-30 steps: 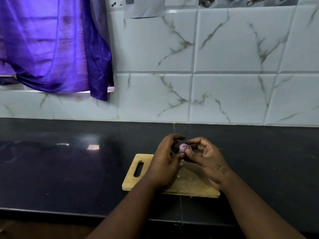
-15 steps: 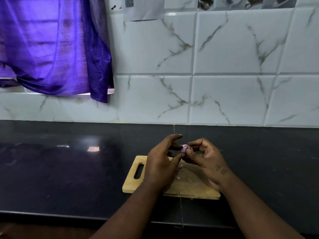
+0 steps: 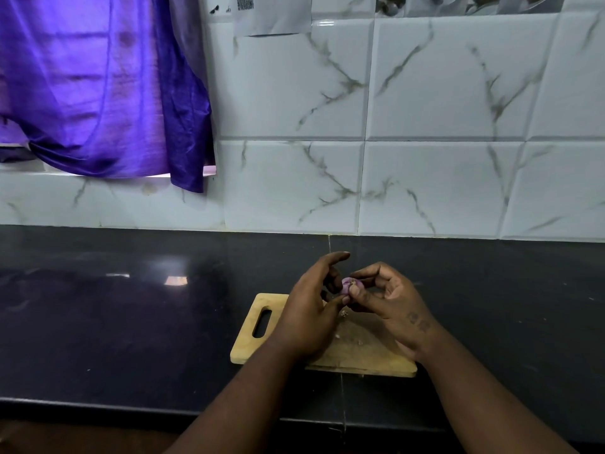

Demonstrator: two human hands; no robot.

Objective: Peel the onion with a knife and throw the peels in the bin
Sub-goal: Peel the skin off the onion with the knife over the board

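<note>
A: What has moved since a second ago?

B: The left hand [image 3: 311, 319] has lifted its forefinger. It was bent over the onion [image 3: 351, 284] and now points out straight above it. The onion has turned a little too, and a rough brown end faces up.

A: Where is the onion?

B: In the air between both hands, just above the far edge of the cutting board [image 3: 262, 342]. It is small and pale purple.

A: How do the hands hold it?

B: The right hand [image 3: 389, 303] pinches it, with the thumb on the near side and the forefinger arched over the top. The left hand holds the other side, its thumb under the onion and its shorter fingers curled against it. The two thumbs touch.

A: And around them?

B: A few small scraps [image 3: 343, 313] lie on the wooden board, whose handle slot points left. The board rests on a dark, shiny counter [image 3: 131, 322], near its front edge. Behind is a wall of white marbled tiles [image 3: 442, 93]. A purple cloth [image 3: 98, 93] hangs at the upper left, with a sheet of paper [image 3: 271, 14] stuck to the tiles beside it.
</note>
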